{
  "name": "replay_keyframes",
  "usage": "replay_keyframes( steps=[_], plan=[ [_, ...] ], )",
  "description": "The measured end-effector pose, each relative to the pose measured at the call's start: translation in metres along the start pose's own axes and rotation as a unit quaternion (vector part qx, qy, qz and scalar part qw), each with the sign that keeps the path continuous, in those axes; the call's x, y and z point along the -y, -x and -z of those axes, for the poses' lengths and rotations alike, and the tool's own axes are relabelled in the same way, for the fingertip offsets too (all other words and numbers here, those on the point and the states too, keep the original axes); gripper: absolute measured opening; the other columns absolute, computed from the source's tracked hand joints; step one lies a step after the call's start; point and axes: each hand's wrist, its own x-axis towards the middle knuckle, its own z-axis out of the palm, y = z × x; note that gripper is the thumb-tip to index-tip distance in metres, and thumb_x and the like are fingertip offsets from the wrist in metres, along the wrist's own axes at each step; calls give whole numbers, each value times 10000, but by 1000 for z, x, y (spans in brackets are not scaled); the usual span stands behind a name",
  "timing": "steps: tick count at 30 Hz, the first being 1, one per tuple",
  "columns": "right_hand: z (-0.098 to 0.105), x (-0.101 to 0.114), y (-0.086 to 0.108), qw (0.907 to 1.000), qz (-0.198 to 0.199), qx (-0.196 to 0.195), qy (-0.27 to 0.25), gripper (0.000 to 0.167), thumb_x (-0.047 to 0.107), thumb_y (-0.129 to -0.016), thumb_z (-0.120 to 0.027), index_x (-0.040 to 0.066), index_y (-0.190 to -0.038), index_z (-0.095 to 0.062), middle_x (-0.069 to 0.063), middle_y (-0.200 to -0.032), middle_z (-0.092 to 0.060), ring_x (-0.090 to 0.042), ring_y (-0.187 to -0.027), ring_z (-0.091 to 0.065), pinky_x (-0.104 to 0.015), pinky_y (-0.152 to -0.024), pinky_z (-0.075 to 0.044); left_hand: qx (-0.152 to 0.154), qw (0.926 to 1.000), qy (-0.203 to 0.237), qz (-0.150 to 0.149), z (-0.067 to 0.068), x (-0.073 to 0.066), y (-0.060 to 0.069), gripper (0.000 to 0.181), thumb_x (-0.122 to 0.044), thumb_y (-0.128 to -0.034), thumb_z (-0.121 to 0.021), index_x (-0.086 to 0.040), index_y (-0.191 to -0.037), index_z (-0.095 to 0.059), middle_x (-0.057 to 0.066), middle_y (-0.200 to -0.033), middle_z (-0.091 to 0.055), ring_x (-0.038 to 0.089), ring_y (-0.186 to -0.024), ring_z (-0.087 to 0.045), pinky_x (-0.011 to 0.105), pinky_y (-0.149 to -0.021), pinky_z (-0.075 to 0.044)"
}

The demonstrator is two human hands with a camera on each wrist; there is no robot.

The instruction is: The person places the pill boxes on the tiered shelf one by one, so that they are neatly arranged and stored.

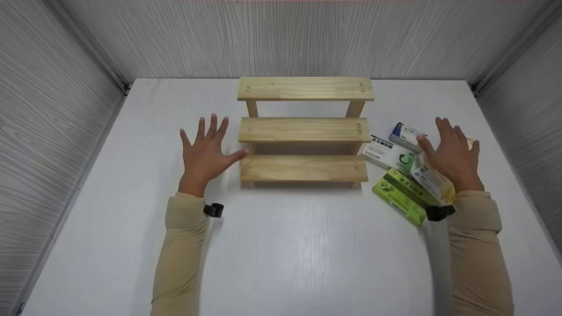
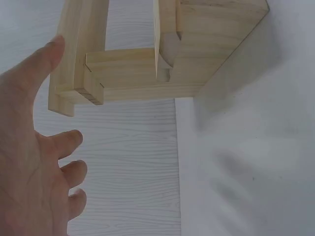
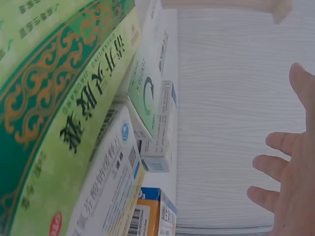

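A three-step wooden stand [image 1: 303,130] occupies the far middle of the white table. My left hand [image 1: 204,159] is spread out beside its left side, thumb toward the lowest step; whether it touches the wood I cannot tell. My right hand [image 1: 454,156] hovers with fingers spread over a loose group of medicine boxes on the right. Among them are a green box [image 1: 405,196], a white-and-green box [image 1: 388,153], a white-and-blue box [image 1: 407,136] and a white-and-yellow box [image 1: 434,182]. An orange-and-blue box [image 3: 153,214] shows in the right wrist view. Neither hand holds anything.
Pale wood-grain panels form a back wall [image 1: 303,39], a left wall [image 1: 35,118] and a right wall [image 1: 522,105] around the white tabletop [image 1: 281,254]. A black wrist camera [image 1: 214,210] sits at my left cuff, another black wrist camera [image 1: 440,213] at my right.
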Motion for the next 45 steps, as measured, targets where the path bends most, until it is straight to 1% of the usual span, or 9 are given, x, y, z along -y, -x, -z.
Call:
replay_keyframes(
  steps=[5, 9, 12, 18, 24, 27, 30, 35, 45],
  plan=[
    [5, -13, 11, 9992, -100, -97, -371, 839, 652, -952, -339, 143, -1563, -73, -233, -1596, -108, -512, -1429, -108, -741, -1051, 18, 40, 9988, 469, -161, -5, 0, 4, 966, -749, -828, -489, -292, -1558, -52, 45, -1633, -14, 301, -1507, 18, 656, -1113, 93],
    [9, -26, 20, 9964, -191, -222, -790, 846, 580, -940, -472, 138, -1561, -104, -256, -1579, -158, -533, -1409, -161, -741, -1045, -67, 179, 9932, 1128, -244, -13, 3, 7, 982, -740, -820, -515, -289, -1558, -51, 57, -1633, -23, 289, -1509, 2, 636, -1131, 71],
    [11, -38, 27, 9934, -403, -139, -1067, 871, 541, -927, -532, 147, -1562, -86, -265, -1582, -128, -538, -1415, -129, -750, -1033, -83, 375, 9825, 1802, -293, -20, 6, 10, 978, -714, -826, -543, -284, -1559, -59, 44, -1635, -35, 269, -1511, -17, 614, -1147, 51],
    [10, -64, 45, 9871, -810, 307, -1349, 947, 510, -912, -587, 107, -1558, -24, -282, -1585, -48, -532, -1431, -24, -745, -1040, -86, 849, 9541, 2860, -261, -33, 10, 14, 913, -582, -857, -616, -278, -1559, -118, 37, -1633, -81, 285, -1503, -100, 565, -1176, -48],
    [5, -83, 62, 9813, -1039, 926, -1329, 986, 509, -905, -599, 18, -1537, -23, -365, -1536, -82, -595, -1353, -138, -737, -992, -210, 1116, 9333, 3407, -201, -40, 10, 18, 905, -499, -823, -708, -249, -1545, -222, 70, -1620, -167, 329, -1483, -170, 555, -1156, -190],
    [2, -89, 68, 9782, -1094, 1259, -1236, 1031, 531, -890, -614, -27, -1522, -22, -392, -1509, -107, -599, -1326, -166, -725, -977, -243, 1185, 9267, 3557, -254, -45, 11, 19, 916, -470, -809, -739, -224, -1539, -243, 86, -1605, -215, 337, -1462, -231, 560, -1138, -232],
    [-2, -95, 72, 9760, -1134, 1488, -1114, 1073, 550, -870, -631, -58, -1510, -21, -401, -1491, -128, -592, -1310, -180, -713, -971, -262, 1221, 9234, 3624, -319, -51, 11, 18, 933, -462, -798, -757, -207, -1536, -248, 97, -1588, -256, 342, -1428, -304, 558, -1112, -285],
    [-8, -101, 75, 9760, -1055, 1696, -872, 1114, 568, -845, -653, -78, -1501, -27, -407, -1482, -122, -583, -1287, -199, -709, -966, -273, 1229, 9223, 3651, -315, -57, 12, 17, 937, -477, -777, -773, -193, -1522, -281, 123, -1513, -375, 340, -1357, -397, 535, -1067, -355],
    [-17, -101, 76, 9761, -886, 1942, -415, 1125, 584, -820, -674, -148, -1464, -113, -467, -1408, -145, -589, -1238, -234, -710, -986, -259, 1073, 9262, 3602, -291, -60, 10, 15, 828, -407, -790, -781, -170, -1471, -376, 148, -1329, -523, 295, -1147, -523, 444, -929, -437]
  ],
)
